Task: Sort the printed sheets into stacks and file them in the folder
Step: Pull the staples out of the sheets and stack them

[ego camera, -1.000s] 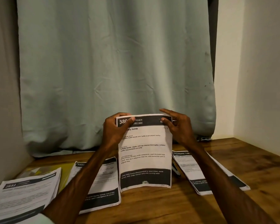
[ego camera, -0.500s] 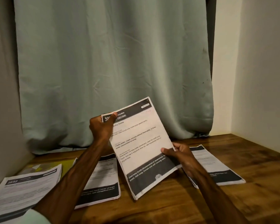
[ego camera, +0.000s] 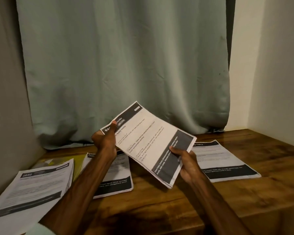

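The bundle of sheets (ego camera: 153,143) hangs tilted above the counter (ego camera: 159,209). The left hand (ego camera: 103,141) pinches its top corner and the right hand (ego camera: 187,161) has its fingers curled round the bottom edge. It is probably light, floppy and prone to fanning, so opposite edges suit. Below lie three piles, a left stack (ego camera: 36,189), a middle stack (ego camera: 115,180) and a right stack (ego camera: 224,160), plus one yellow folder (ego camera: 78,163).

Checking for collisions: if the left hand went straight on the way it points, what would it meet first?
Probably the curtain. The left hand, gripping the held sheets by their top corner, points up and away from the person; nothing else shows in that line, though depth is unclear.
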Demonstrator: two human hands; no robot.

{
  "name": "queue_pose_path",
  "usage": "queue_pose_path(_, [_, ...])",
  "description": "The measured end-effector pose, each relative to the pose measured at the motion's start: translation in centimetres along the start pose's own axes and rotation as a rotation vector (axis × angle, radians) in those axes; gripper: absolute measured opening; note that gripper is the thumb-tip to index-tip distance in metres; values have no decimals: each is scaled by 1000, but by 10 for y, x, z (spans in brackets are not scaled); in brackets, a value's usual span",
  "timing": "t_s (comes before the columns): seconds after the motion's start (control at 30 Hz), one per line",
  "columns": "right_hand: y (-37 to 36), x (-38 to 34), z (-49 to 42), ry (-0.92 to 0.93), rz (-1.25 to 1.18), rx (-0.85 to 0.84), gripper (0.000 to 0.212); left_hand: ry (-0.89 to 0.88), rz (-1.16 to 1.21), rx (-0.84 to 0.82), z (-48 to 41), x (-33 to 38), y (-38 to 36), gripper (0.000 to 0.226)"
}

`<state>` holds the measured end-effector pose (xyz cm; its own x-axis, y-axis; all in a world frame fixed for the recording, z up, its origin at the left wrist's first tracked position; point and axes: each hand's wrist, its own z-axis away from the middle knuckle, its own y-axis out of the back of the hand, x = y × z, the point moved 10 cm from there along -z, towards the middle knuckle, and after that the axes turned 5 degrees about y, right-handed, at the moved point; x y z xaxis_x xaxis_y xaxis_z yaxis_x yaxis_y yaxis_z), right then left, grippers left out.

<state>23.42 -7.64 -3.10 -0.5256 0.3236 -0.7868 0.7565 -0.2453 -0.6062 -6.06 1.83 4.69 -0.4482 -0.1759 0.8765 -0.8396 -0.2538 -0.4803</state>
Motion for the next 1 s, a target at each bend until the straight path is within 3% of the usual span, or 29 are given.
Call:
queue_pose_path(0.07, [10, -20, -3, 74, 105, 32, 40, -10, -123, -133, 5, 0, 2, 27])
queue_pose_path(0.23, [29, -77, -12, 191, 416, 6, 46, 96, -453, -657, 28, -11, -6, 46])
queue_pose_path(0.33, [25, -91, -12, 218, 510, -35, 43, 123, -561, -767, 46, -17, -13, 46])
queue_pose_path(0.47, [22, -93, 3, 253, 600, -49, 35, 113, -485, -721, 63, -25, -21, 40])
queue_pose_path(0.7, [31, -82, 36, 408, 805, 177, 50, -191, -496, -431, 96, -33, -11, 5])
queue_pose_path(0.87, [21, -98, 55, 508, 766, 230, 47, -332, -460, -370, 119, -18, -14, 3])
queue_pose_path(1.0, [26, -101, 65, 519, 743, 252, 49, -295, -420, -361, 127, -26, -13, 5])
